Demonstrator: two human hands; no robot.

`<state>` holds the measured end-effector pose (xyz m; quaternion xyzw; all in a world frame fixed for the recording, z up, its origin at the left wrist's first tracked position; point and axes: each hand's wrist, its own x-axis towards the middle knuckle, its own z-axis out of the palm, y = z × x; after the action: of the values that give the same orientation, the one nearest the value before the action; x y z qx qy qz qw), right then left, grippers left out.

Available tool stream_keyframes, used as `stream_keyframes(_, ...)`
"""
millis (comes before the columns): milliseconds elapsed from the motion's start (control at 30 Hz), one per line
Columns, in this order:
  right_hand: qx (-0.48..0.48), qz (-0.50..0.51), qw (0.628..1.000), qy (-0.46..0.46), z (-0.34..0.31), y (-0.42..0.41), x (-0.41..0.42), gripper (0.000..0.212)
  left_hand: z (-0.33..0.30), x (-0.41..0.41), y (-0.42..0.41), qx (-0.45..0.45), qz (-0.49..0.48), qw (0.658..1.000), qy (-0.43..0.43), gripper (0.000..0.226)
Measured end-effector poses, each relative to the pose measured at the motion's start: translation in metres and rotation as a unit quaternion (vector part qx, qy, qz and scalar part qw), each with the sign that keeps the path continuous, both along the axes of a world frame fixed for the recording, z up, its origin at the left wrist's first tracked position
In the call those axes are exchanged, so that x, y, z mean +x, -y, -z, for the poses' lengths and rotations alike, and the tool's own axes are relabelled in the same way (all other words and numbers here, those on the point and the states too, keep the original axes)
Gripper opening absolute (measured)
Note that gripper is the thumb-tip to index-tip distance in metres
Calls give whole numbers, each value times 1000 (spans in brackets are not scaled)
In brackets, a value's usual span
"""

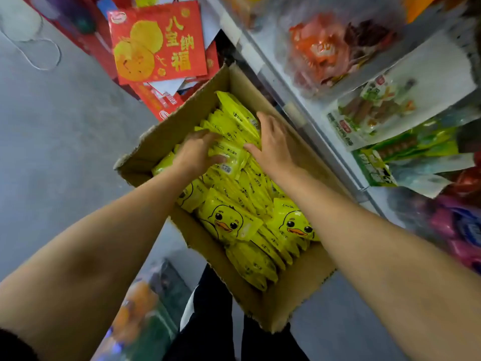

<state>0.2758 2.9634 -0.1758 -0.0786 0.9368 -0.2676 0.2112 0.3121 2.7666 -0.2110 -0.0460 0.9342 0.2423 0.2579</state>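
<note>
An open cardboard box (pixel 166 131) on the floor is packed with several yellow packets printed with a cartoon duck (pixel 229 220). Both my hands reach into its far half. My left hand (pixel 197 152) curls its fingers round a bunch of yellow packets (pixel 229 152) from the left. My right hand (pixel 273 144) lies against the same bunch from the right, its thumb on the near face and its fingers reaching over the top. The fingertips of both hands are partly hidden among the packets.
A shop shelf (pixel 307 110) with hanging snack bags (pixel 374 108) runs along the right. Red gift boxes (pixel 158 43) lie on the grey floor (pixel 52 126) beyond the box. My dark trousers (pixel 213 321) and a blurred colourful box (pixel 145 308) are below.
</note>
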Motion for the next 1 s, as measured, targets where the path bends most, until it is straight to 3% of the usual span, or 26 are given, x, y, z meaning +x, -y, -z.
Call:
stream_keyframes(300,96,-48,994,-31,48,23,-21,73,34,0,16,-2,-12,1000,17,64)
stream_keyframes(533,163,-78,983,-32,63,28,-8,97,35,19,13,0,-15,1000,6,69)
stream_keyframes(667,193,-68,977,-66,67,30,-8,91,44,26,17,41,-17,999,-6,75)
stream_keyframes(800,163,-59,982,-72,59,25,-3,66,48,32,19,60,-19,998,2,81)
stream_keyframes(867,102,-15,993,-53,48,18,3,61,48,32,20,58,-13,998,15,85)
stream_keyframes(1000,13,113,992,57,39,-10,23,52,47,31,22,24,26,999,24,93)
